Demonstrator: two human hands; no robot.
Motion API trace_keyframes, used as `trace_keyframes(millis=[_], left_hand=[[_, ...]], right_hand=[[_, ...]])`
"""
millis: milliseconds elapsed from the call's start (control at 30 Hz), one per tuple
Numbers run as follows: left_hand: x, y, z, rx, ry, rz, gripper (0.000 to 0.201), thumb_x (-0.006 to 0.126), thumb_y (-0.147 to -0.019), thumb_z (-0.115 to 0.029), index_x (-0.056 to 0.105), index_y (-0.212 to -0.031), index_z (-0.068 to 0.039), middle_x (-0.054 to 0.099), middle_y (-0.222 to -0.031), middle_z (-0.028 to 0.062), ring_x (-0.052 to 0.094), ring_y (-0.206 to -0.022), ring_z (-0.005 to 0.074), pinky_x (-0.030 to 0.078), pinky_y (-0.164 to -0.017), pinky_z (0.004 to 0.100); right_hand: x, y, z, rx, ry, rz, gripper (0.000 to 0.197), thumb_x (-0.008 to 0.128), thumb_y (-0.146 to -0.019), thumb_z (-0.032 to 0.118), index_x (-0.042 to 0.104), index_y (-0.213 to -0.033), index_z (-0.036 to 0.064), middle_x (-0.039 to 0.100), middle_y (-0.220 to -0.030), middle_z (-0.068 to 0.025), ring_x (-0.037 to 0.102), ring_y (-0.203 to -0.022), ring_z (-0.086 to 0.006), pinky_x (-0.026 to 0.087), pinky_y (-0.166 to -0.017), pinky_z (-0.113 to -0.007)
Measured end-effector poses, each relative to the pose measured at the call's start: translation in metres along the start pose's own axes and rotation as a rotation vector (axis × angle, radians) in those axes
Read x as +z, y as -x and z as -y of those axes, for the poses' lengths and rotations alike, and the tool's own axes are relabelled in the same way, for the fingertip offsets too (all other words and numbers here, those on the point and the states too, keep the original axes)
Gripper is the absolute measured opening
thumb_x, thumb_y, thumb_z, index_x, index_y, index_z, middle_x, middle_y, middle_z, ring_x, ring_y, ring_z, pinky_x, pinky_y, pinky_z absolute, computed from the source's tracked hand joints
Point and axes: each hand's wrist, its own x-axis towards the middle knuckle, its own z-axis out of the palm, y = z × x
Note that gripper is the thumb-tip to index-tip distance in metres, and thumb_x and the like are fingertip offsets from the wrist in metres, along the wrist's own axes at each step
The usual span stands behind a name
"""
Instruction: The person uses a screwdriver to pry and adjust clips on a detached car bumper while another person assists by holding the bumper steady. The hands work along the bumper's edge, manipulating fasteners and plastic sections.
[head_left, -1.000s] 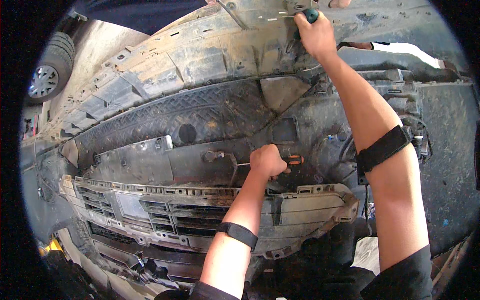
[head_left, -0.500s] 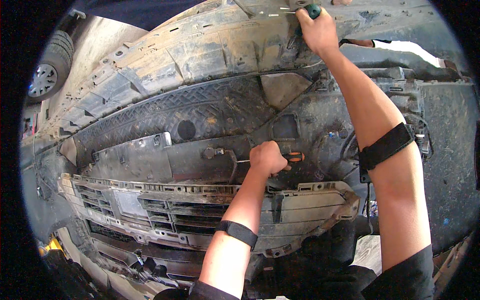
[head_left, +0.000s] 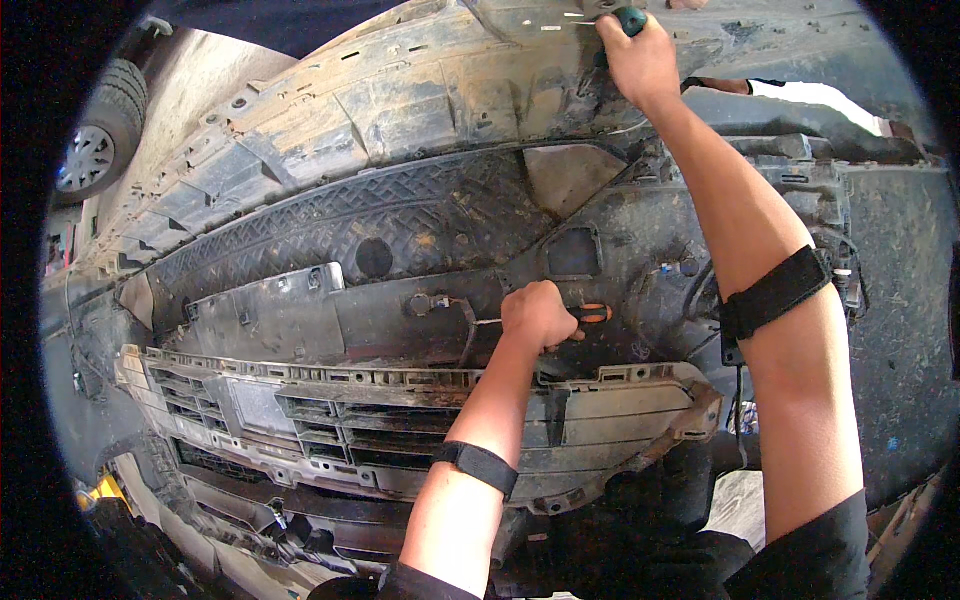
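Orange-handled screwdriver (head_left: 596,313) at mid-panel, green-handled tool (head_left: 630,20) by the top rim — both gripped

The orange-handled screwdriver lies nearly level over the dark inner face of the bumper shell (head_left: 410,115), just above the upper edge of the slatted grille strip (head_left: 370,425). It looks light and rigid, with a slim metal shaft; the thick handle, likely a grippy plastic, is the sound place to hold it. The green-handled tool sits up by the dirt-caked top of the shell. Its rounded handle fills the palm well, and it too should be light and stiff; a thin bright line to its left may be its shaft.

The shell itself is broad and seems to be thin plastic, fairly light for its spread, apt to flex and perhaps slippery under the dust. Its ribbed rims look a firmer hold than the flat middle — and the narrow grille bars look the easiest part to crack.

The fingers of the left hand (head_left: 540,315) are curled closed around the orange-handled screwdriver, the handle's end showing to the right and the shaft to the left. The fingers of the right hand (head_left: 642,62) are wrapped round the green handle, leaving no open gap. Whether either tip touches the shell, I cannot tell.
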Motion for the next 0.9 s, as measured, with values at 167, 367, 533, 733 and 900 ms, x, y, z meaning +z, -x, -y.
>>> trace_keyframes(millis=[167, 367, 533, 733, 900], left_hand=[[-0.0005, -0.0001, -0.0006, -0.002, 0.000, 0.008, 0.031, 0.083, -0.064, -0.034, 0.072, -0.064, -0.005, 0.069, -0.065, 0.0063, 0.069, -0.069, 0.0207, 0.053, -0.071, 0.0335], [0.0015, -0.0022, -0.0007, -0.017, 0.010, 0.015, 0.031, 0.083, -0.065, -0.035, 0.073, -0.069, -0.005, 0.070, -0.069, 0.0067, 0.070, -0.073, 0.0204, 0.053, -0.073, 0.0330], [0.0020, -0.0014, -0.0020, -0.030, -0.025, 0.000, 0.031, 0.083, -0.065, -0.034, 0.072, -0.066, -0.005, 0.069, -0.065, 0.0064, 0.069, -0.069, 0.0210, 0.053, -0.071, 0.0329], [0.0008, 0.0031, -0.0034, -0.011, -0.002, -0.040, 0.030, 0.083, -0.064, -0.031, 0.071, -0.064, -0.004, 0.068, -0.063, 0.0070, 0.068, -0.065, 0.0220, 0.053, -0.069, 0.0336], [0.0056, 0.0014, -0.0038, 0.015, -0.001, -0.082, 0.029, 0.082, -0.063, -0.030, 0.071, -0.066, -0.004, 0.068, -0.063, 0.0077, 0.068, -0.067, 0.0226, 0.053, -0.070, 0.0348]], right_hand=[[0.0021, -0.0004, 0.0006, 0.010, 0.032, -0.028, 0.036, 0.056, -0.084, 0.032, 0.056, -0.095, -0.0021, 0.061, -0.091, -0.0298, 0.058, -0.094, -0.0465, 0.046, -0.079, -0.048], [0.0020, -0.0006, -0.0008, 0.028, 0.050, -0.019, 0.037, 0.057, -0.083, 0.033, 0.056, -0.097, -0.0018, 0.061, -0.091, -0.0301, 0.058, -0.094, -0.0466, 0.046, -0.080, -0.047], [0.0018, -0.0005, -0.0022, 0.008, 0.007, -0.014, 0.037, 0.057, -0.084, 0.033, 0.056, -0.097, -0.0016, 0.061, -0.091, -0.0302, 0.058, -0.094, -0.0463, 0.046, -0.080, -0.047], [0.0007, -0.0014, -0.0014, 0.040, 0.022, 0.007, 0.038, 0.057, -0.084, 0.034, 0.057, -0.098, -0.0015, 0.061, -0.093, -0.0297, 0.058, -0.097, -0.0459, 0.046, -0.081, -0.047], [0.0002, -0.0010, -0.0022, 0.036, 0.042, 0.000, 0.038, 0.057, -0.085, 0.034, 0.057, -0.100, -0.0011, 0.062, -0.095, -0.0292, 0.058, -0.098, -0.0457, 0.046, -0.081, -0.046]])
